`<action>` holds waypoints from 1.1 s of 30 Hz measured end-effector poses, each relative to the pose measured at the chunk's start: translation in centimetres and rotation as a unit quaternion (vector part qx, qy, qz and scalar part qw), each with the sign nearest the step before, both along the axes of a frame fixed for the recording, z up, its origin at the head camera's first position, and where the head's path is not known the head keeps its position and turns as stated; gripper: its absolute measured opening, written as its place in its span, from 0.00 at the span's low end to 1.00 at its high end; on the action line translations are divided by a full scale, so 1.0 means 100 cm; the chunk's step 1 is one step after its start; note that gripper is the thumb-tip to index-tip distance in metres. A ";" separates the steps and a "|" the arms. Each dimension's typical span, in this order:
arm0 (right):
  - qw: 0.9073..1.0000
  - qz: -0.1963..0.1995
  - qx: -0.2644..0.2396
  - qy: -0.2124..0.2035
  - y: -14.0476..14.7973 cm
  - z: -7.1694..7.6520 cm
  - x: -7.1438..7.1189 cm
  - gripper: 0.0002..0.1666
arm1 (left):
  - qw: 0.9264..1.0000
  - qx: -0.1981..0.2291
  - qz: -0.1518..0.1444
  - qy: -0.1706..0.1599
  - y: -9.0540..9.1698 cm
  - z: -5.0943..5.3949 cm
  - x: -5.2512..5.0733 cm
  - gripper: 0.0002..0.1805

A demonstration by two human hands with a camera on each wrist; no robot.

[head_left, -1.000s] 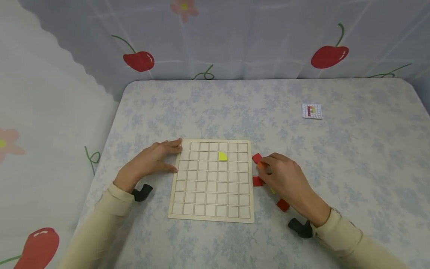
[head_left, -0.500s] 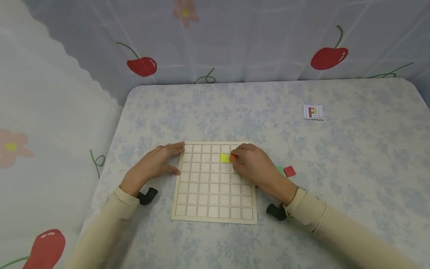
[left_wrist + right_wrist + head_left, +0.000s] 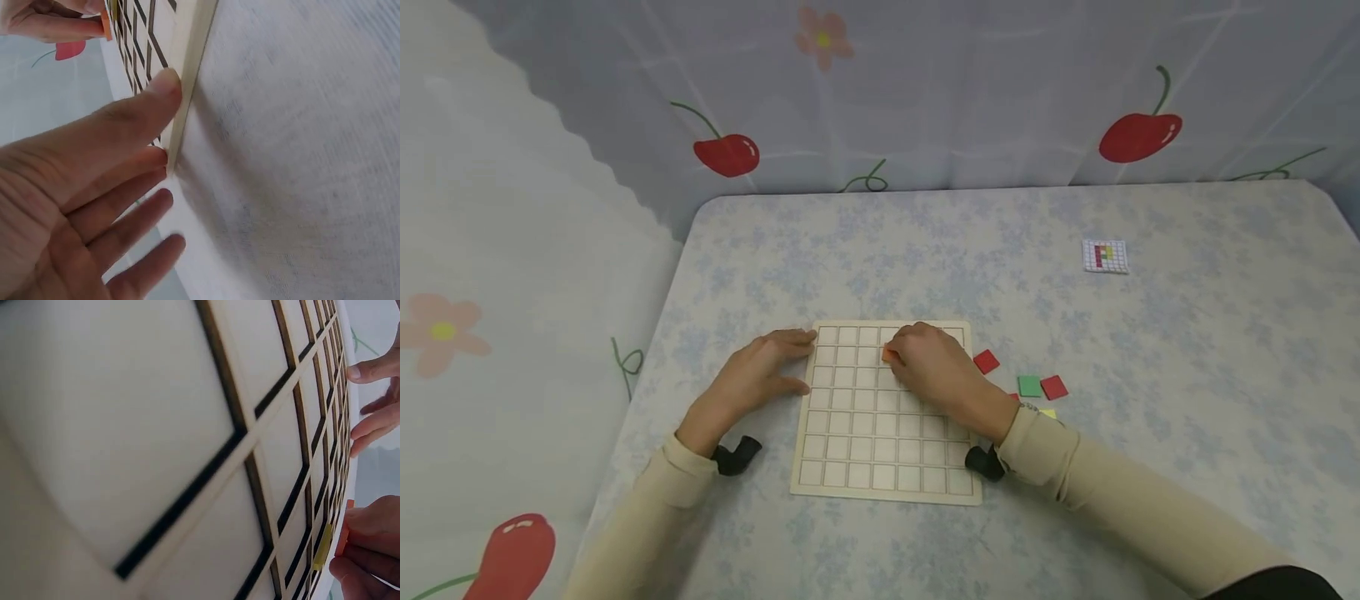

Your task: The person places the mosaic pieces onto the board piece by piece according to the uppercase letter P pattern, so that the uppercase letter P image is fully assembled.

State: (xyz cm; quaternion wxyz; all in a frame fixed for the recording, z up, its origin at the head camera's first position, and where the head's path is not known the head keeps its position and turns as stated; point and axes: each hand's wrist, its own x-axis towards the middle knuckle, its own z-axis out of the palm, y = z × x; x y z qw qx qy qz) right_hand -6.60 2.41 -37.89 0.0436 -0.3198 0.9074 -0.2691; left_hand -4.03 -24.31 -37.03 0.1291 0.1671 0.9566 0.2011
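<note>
A pale gridded board [image 3: 886,496] lies on the table. The left hand [image 3: 748,383] rests at its left edge, thumb and fingertips touching the rim; in the left wrist view that hand [image 3: 94,181] has its fingers relaxed and spread. Over the board's upper part, the right hand [image 3: 943,375] pinches an orange piece [image 3: 887,354]. The right wrist view shows the orange piece [image 3: 345,528] between thumb and fingers, near a yellow piece [image 3: 323,549] in the grid. From the head, the right hand hides that yellow piece.
Right of the board lie red pieces [image 3: 986,361] [image 3: 1054,387], a green piece [image 3: 1029,386] and a yellow piece [image 3: 1048,413], partly behind the sleeve. A small card with a coloured grid [image 3: 1105,257] lies at the upper right. A patterned curtain [image 3: 955,100] hangs behind the table.
The right hand has carried the orange piece from the loose pieces leftward over the board, and now covers the yellow piece there. The left hand stays at the board's edge.
</note>
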 end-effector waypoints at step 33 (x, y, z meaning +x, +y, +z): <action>0.999 0.034 0.007 0.014 0.000 -0.008 0.001 0.07 | 0.998 0.053 0.006 -0.028 0.003 0.000 0.003 0.33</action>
